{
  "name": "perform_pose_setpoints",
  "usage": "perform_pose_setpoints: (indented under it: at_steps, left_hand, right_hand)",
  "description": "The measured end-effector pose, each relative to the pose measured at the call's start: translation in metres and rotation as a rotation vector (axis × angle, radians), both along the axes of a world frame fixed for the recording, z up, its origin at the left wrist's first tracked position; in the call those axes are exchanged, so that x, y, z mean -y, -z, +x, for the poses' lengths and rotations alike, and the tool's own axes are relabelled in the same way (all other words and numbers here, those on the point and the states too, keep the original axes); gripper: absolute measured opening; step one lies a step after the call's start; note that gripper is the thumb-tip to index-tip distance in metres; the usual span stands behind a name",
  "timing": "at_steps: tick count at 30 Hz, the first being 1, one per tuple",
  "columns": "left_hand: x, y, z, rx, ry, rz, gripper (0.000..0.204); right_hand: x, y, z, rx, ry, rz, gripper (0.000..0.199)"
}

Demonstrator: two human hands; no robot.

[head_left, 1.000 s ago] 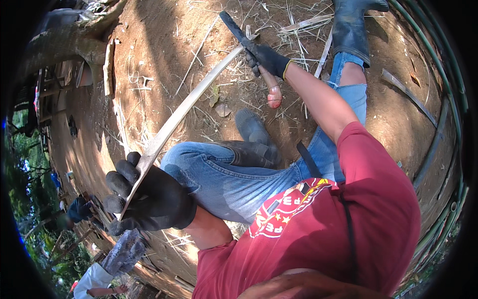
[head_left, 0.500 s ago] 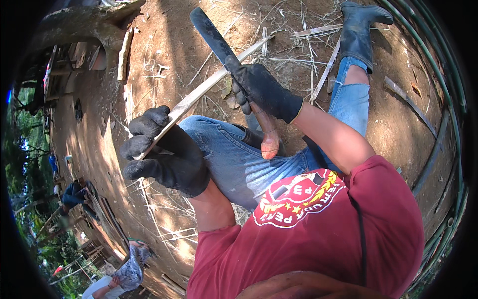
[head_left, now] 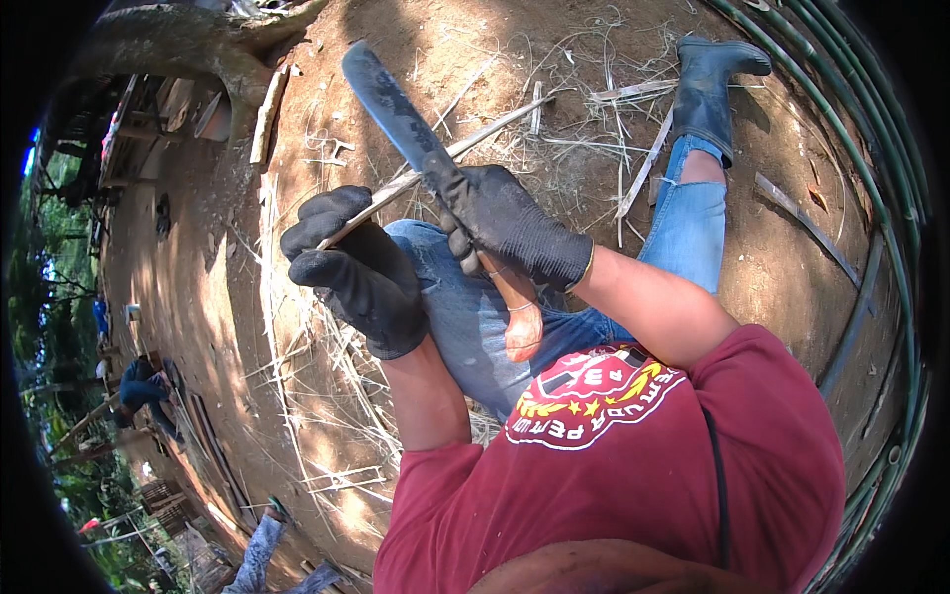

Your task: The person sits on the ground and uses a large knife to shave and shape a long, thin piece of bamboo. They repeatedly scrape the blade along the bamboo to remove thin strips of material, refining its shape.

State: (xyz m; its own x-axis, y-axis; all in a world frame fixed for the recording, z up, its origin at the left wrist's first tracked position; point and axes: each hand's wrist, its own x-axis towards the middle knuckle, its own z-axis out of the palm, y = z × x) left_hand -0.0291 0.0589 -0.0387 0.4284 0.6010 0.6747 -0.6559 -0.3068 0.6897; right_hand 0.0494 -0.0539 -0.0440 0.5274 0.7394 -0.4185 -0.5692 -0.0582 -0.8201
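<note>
My right hand (head_left: 515,223), in a dark work glove, is closed round the wooden handle of a machete (head_left: 386,99). The long dark blade slants up and left, and the rounded butt of the handle hangs over my lap. A pale, narrow strip of bamboo or wood (head_left: 495,131) crosses the blade's base by my right fingers. Its near end is gripped by my gloved left hand (head_left: 366,282), between thumb and fingers. From there the strip slants up and right. Exactly where the blade meets the strip is hard to see.
Pale split strips and shavings (head_left: 336,366) litter the dirt ground. My booted leg (head_left: 703,109) stretches out at the upper right. Long green poles (head_left: 896,188) curve along the right rim. A log (head_left: 168,45) lies upper left; a person (head_left: 146,391) is farther off.
My left hand has shifted right and slightly up, and the strip has turned to show a narrower side. The view has moved a little; the machete remains in my right hand.
</note>
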Motion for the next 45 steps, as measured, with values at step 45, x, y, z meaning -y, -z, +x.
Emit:
perform_pose_setpoints:
  at_steps: [45]
  left_hand:
    - [0.012, -0.013, -0.001, 0.069, 0.282, -0.233, 0.041]
  right_hand:
    - [0.019, 0.215, 0.152, -0.236, 0.138, -0.001, 0.050]
